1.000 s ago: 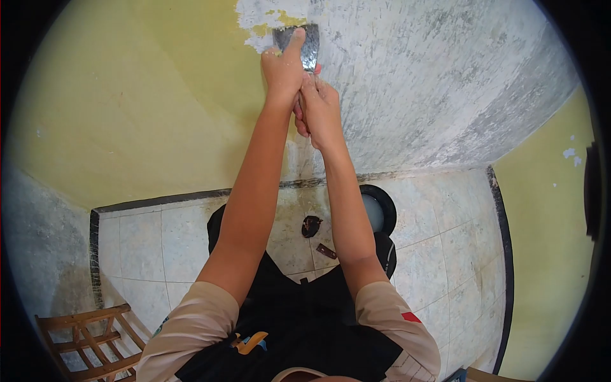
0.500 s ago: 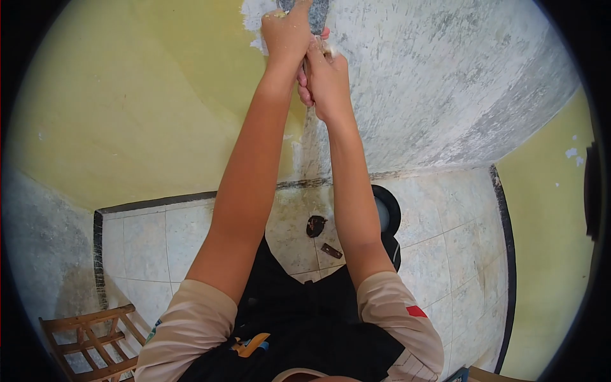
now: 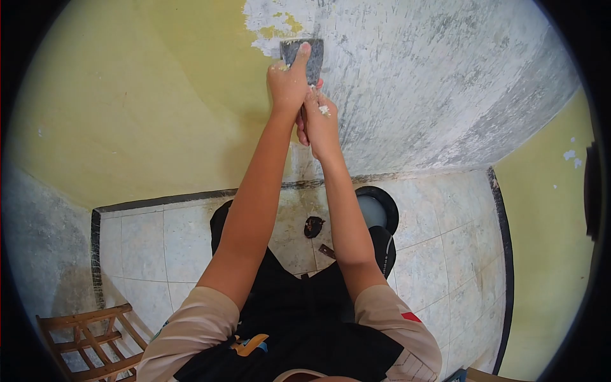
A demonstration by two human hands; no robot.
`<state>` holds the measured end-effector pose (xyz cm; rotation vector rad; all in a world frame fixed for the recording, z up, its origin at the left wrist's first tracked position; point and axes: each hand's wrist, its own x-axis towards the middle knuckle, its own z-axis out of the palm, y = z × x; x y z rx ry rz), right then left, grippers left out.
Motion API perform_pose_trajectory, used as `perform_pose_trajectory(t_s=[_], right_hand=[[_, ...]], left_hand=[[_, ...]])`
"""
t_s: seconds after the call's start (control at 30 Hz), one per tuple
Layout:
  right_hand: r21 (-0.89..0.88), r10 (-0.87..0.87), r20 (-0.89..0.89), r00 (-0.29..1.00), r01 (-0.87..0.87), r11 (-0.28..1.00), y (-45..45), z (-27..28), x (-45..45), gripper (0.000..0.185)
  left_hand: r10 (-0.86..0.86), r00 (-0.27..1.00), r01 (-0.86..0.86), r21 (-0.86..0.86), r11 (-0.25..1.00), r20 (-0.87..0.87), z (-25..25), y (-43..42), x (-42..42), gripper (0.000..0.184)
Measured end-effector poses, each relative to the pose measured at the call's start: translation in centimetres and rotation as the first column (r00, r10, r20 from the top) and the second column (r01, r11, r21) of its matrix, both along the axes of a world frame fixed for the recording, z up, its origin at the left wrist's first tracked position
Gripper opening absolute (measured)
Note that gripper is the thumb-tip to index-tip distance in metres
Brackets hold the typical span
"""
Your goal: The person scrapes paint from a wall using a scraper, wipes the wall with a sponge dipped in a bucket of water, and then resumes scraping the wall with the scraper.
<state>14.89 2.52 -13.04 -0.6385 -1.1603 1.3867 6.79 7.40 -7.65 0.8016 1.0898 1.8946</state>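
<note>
Against the wall, a scraper (image 3: pixel 312 66) with a wide grey blade points upward, its top edge at the border of yellow paint and bare patch. My left hand (image 3: pixel 289 86) is closed on it, the thumb laid along the blade. Lower down, my right hand (image 3: pixel 323 124) wraps the handle, which the fingers mostly hide. White flakes cling to both hands. Above the blade the wall shows a ragged white patch (image 3: pixel 270 19) with bits of yellow paint. To the right, the wall (image 3: pixel 414 89) is stripped to streaky grey and white.
On the tiled floor (image 3: pixel 439 267) stands a black basin (image 3: pixel 393 207) holding cloudy liquid, beside my knee. A small dark lump (image 3: pixel 313 226) and a flat brown metal piece (image 3: pixel 327 251) lie between my legs. A wooden rack (image 3: pixel 89 344) is at the lower left.
Both hands and the scraper have come down the wall, so more of the blade and the ragged patch above it now shows. My knees have spread or shifted slightly.
</note>
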Motion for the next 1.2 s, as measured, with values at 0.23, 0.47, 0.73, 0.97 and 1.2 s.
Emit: perform_pose_trajectory(t_s=[0.23,0.47,0.73,0.97,1.2], right_hand=[[0.005,-0.05,0.036,0.998,0.05,0.999,-0.4,0.5,0.1,0.034],[0.01,-0.085,0.048,0.995,0.085,0.996,-0.5,1.3,-0.5,0.036],[0.111,-0.023,-0.063,0.998,0.03,0.993,1.6,6.7,-2.0,0.031],[0.023,-0.092,0.082,0.992,0.09,0.996,-0.8,-0.6,-1.2,0.042],[-0.268,0.047,0.222,0.974,0.015,0.963,-6.8,-14.5,3.5,0.044]], left_hand=[[-0.07,0.994,0.072,-0.012,0.997,0.082,0.5,-0.9,0.2,0.045],[-0.028,0.996,0.033,0.051,0.998,-0.088,-0.5,1.0,-0.9,0.039],[0.045,0.995,-0.029,0.176,0.984,-0.088,6.9,1.7,-2.1,0.043],[-0.042,0.998,0.042,0.0,0.999,0.05,-2.3,0.8,-1.3,0.059],[-0.265,0.964,0.252,-0.339,0.906,0.008,-20.9,-4.3,-0.1,0.045]])
